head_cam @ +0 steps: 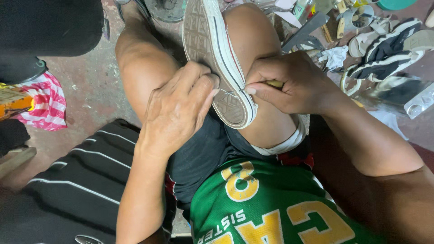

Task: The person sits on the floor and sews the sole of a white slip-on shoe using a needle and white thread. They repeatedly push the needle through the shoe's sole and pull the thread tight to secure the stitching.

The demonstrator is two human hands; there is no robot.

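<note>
1. Sneaker, white canvas with a tan patterned rubber sole (212, 58), lies sole-up between my bare knees, toe nearest my lap.
2. My left hand (178, 108) curls closed around its toe edge.
3. My right hand (289, 83), just right of the toe, is fisted on a small yellow-handled tool (274, 84), tip at the sole's seam.
</note>
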